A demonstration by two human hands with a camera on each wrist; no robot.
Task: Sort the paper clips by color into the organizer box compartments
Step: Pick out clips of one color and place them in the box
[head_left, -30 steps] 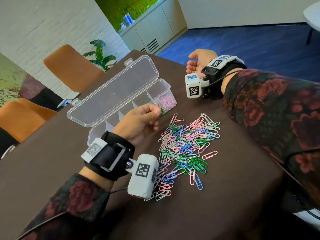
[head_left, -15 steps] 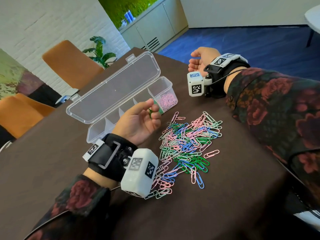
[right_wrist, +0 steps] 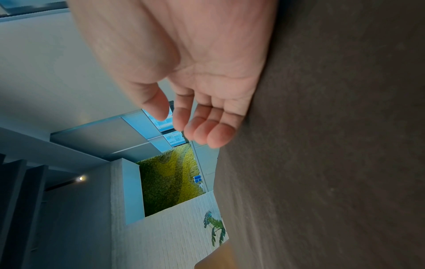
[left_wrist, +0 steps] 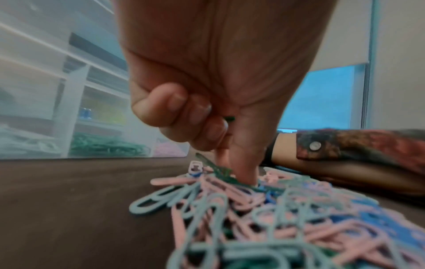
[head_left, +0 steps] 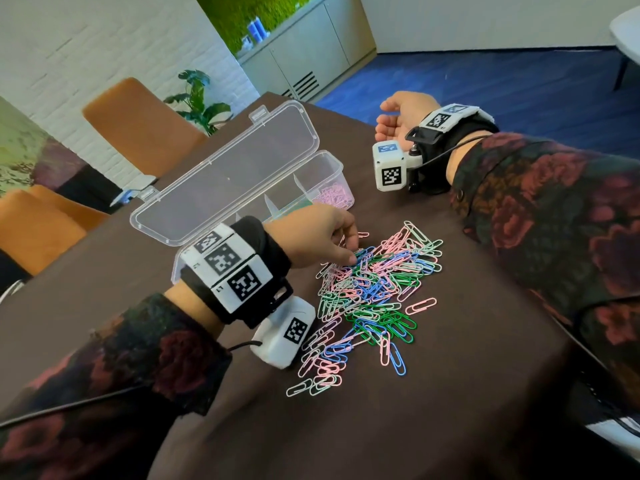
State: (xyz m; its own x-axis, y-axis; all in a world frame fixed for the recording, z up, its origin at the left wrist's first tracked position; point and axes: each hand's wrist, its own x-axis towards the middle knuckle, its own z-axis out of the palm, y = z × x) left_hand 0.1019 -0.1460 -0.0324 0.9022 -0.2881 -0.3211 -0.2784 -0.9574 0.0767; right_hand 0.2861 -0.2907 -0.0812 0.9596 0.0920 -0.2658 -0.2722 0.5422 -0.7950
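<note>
Left hand (head_left: pixel 313 237) is down on the far-left edge of the clip pile (head_left: pixel 374 292), the landmark here. Its fingers (left_wrist: pixel 184 116) are curled, with a bit of dark green showing between them in the left wrist view, probably a green clip already held. Thumb and forefinger press into the pile at a green clip (left_wrist: pixel 216 168) tilted up against them.

Right hand (head_left: pixel 403 114) rests on the tabletop (head_left: pixel 450 393) beyond the pile to the right, palm turned up, fingers loosely relaxed, holding nothing.

Organizer box (head_left: pixel 325 171) sits just beyond the pile's left edge, lid open. Pink clips (head_left: pixel 334 197) fill its end compartment nearest the right hand; green clips (left_wrist: pixel 108 145) lie in the next one.

Judgement: step in hand is picking another green. To do it well:
- pinch a single wire end, not the clump
- lift slowly, since neighbours hook on
- shake off any pink or blue riders over the pile
- drop in the green compartment only

Most of the pile is unsorted.
</note>
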